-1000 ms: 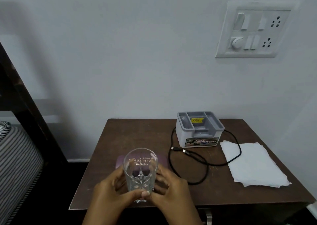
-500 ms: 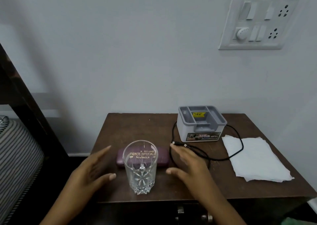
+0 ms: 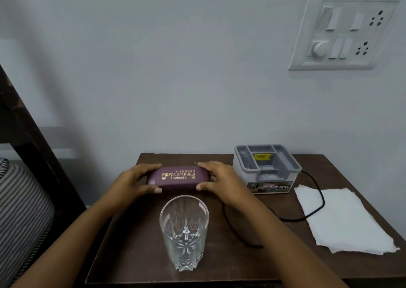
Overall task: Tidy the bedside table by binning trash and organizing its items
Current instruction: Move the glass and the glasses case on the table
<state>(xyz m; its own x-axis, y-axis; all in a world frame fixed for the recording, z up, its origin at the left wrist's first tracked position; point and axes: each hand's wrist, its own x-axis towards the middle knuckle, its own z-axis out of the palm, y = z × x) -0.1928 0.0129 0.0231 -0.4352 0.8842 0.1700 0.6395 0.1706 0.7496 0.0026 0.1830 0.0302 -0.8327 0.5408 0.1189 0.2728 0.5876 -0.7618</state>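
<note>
A maroon glasses case (image 3: 178, 178) with gold lettering lies toward the back of the brown bedside table (image 3: 136, 239). My left hand (image 3: 134, 181) grips its left end and my right hand (image 3: 219, 178) grips its right end. An empty cut-glass tumbler (image 3: 184, 230) stands upright near the front edge, between my forearms. A grey organiser box (image 3: 267, 169) sits at the back right. A black cable (image 3: 316, 204) loops in front of the box, partly hidden under my right forearm. A white paper tissue (image 3: 342, 219) lies flat on the right side.
A white switch and socket plate (image 3: 345, 30) is on the wall above the table. A dark bed frame (image 3: 33, 147) and striped bedding (image 3: 19, 211) stand to the left. The wall runs right behind the table.
Both hands let go of the tumbler, which now stands on the table. They reached past it and closed on the two ends of the glasses case, which now sits farther back.
</note>
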